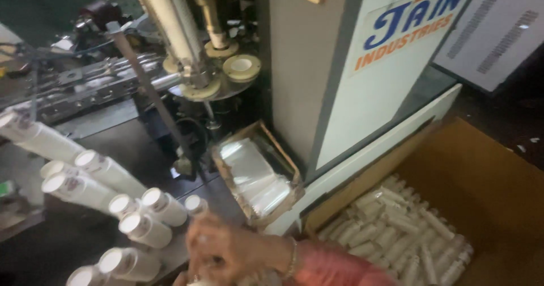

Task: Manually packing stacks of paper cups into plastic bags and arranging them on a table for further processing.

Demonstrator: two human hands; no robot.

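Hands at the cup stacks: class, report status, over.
One hand, side unclear, blurred, low at the white cup stacks; grip unclear. Other hand not seen. Tray of clear bags beside it; box of wrapped stacks to the right.

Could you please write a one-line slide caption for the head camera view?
A hand reaches among stacked white paper cups beside a cup-forming machine, with a carton of wrapped cup sleeves nearby.
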